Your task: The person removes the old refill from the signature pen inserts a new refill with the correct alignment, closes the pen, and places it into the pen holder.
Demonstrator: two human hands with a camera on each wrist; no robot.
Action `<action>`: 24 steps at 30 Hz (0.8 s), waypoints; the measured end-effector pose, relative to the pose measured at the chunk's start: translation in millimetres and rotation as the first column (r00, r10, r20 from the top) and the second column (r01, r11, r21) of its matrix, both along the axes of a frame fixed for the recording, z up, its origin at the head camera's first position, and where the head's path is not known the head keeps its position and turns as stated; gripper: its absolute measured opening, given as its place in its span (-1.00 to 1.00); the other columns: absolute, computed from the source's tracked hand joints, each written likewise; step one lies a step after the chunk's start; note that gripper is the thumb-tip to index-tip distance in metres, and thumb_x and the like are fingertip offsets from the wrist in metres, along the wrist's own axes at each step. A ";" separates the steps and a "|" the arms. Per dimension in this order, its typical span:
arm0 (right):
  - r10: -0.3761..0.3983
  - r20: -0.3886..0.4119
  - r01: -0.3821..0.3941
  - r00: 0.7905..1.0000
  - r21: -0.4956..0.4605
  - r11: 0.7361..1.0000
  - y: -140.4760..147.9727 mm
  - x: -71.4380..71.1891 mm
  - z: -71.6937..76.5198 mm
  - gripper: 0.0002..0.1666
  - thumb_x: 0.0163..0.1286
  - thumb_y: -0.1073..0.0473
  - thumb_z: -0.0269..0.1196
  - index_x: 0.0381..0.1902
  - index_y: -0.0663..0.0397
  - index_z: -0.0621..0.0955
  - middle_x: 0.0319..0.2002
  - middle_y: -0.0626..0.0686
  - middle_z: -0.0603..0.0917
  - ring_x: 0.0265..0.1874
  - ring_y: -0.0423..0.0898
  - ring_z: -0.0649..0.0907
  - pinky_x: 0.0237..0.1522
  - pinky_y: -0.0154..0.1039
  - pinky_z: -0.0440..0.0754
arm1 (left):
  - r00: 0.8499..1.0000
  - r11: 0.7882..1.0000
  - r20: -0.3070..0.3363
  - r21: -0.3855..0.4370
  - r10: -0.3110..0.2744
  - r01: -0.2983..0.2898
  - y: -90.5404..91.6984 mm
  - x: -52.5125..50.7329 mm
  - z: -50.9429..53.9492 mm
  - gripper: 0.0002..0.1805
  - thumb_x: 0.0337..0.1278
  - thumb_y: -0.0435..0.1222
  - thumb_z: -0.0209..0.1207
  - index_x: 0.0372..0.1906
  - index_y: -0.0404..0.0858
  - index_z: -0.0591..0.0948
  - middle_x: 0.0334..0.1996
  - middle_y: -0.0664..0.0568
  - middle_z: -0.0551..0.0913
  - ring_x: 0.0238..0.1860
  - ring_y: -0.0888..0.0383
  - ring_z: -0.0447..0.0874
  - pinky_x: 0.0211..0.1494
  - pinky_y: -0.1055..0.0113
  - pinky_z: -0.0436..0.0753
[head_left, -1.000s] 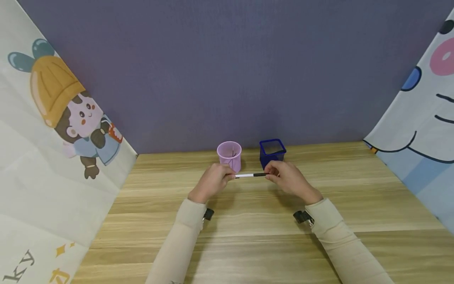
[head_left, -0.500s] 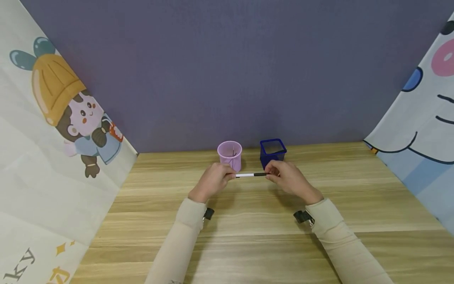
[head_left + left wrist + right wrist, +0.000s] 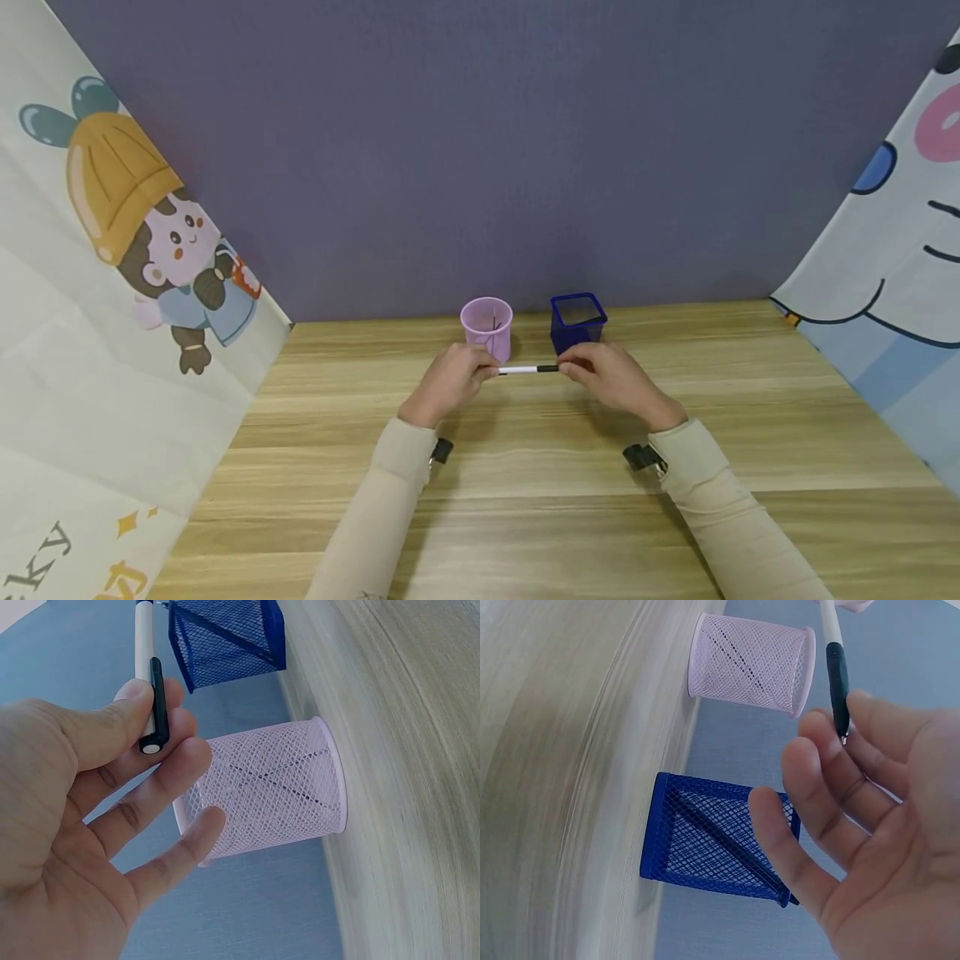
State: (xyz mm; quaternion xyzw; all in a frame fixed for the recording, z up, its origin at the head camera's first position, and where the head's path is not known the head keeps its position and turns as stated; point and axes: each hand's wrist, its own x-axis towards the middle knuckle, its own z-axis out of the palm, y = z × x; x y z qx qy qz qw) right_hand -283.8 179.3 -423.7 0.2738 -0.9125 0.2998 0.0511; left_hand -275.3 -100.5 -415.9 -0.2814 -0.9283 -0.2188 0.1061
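Note:
A white pen with black ends (image 3: 525, 368) is held level between the two hands above the table. My left hand (image 3: 452, 385) pinches its clip end between thumb and fingers; in the left wrist view the black clip (image 3: 156, 697) faces outward. My right hand (image 3: 615, 385) holds the dark grip end, and the right wrist view shows the pen's metal tip (image 3: 844, 739) between thumb and fingers. Behind the left hand stands a pink mesh cup (image 3: 486, 321), with thin dark items inside. A blue square mesh holder (image 3: 576, 333), with a dark pen inside, stands behind the right hand.
The wooden table (image 3: 510, 517) meets a grey-purple panel (image 3: 480, 167) just behind both holders. White printed sheets with cartoon figures stand at the left (image 3: 45, 317) and right (image 3: 907, 275).
The right fingers have shifted slightly left on the dark end of the pen. The left hand keeps its pinch, and both holders stay put.

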 end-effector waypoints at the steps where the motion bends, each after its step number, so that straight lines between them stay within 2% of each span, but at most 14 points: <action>1: 0.005 -0.006 -0.005 1.000 -0.001 1.000 0.4 -0.3 -0.4 -0.79 0.49 0.12 0.29 -0.04 0.05 0.76 -0.21 -0.02 0.80 -0.33 -0.23 0.65 -0.26 -0.27 0.62 | 1.000 1.000 0.001 -0.002 0.000 0.000 0.3 -0.1 -0.1 -0.87 0.25 -0.31 0.34 -0.17 -0.25 0.82 -0.19 -0.01 0.85 -0.11 0.05 0.82 0.09 0.16 0.75; 4: 0.020 -0.013 -0.020 1.000 -0.006 1.000 1.4 -0.9 -1.3 -0.79 0.49 0.16 0.28 -0.04 0.06 0.77 -0.18 0.02 0.82 -0.34 -0.23 0.65 -0.27 -0.27 0.63 | 1.000 1.000 -0.001 -0.006 -0.001 0.001 1.1 -0.2 -0.3 -0.87 0.25 -0.31 0.34 -0.18 -0.25 0.82 -0.19 -0.02 0.85 -0.11 0.05 0.82 0.09 0.16 0.75; 13: 0.046 -0.016 -0.046 0.999 0.001 0.999 2.9 -1.6 -1.4 -0.80 0.50 0.19 0.26 -0.05 0.09 0.77 -0.33 -0.04 0.78 -0.45 -0.28 0.58 -0.36 -0.31 0.58 | 1.000 1.000 -0.029 -0.003 -0.013 0.013 1.1 0.2 0.4 -0.89 0.23 -0.33 0.36 -0.20 -0.26 0.82 -0.22 -0.02 0.84 -0.14 0.04 0.82 0.06 0.15 0.76; 17: 0.048 -0.015 -0.048 0.999 0.007 0.999 2.9 -1.9 -1.3 -0.81 0.50 0.18 0.26 -0.08 0.09 0.77 -0.31 0.01 0.78 -0.46 -0.27 0.58 -0.37 -0.31 0.57 | 0.999 1.000 -0.032 -0.002 -0.012 0.012 1.1 0.3 0.8 -0.89 0.23 -0.33 0.36 -0.21 -0.25 0.82 -0.23 -0.01 0.84 -0.14 0.04 0.82 0.06 0.15 0.75; 24: 0.042 -0.015 -0.042 0.999 0.013 0.999 2.7 -1.2 -1.6 -0.84 0.47 0.19 0.29 -0.11 0.07 0.77 -0.29 -0.02 0.78 -0.46 -0.26 0.57 -0.37 -0.31 0.55 | 0.999 1.000 -0.029 -0.005 -0.013 0.012 0.9 0.0 -0.2 -0.89 0.23 -0.33 0.36 -0.21 -0.24 0.82 -0.24 0.00 0.85 -0.15 0.05 0.82 0.05 0.15 0.76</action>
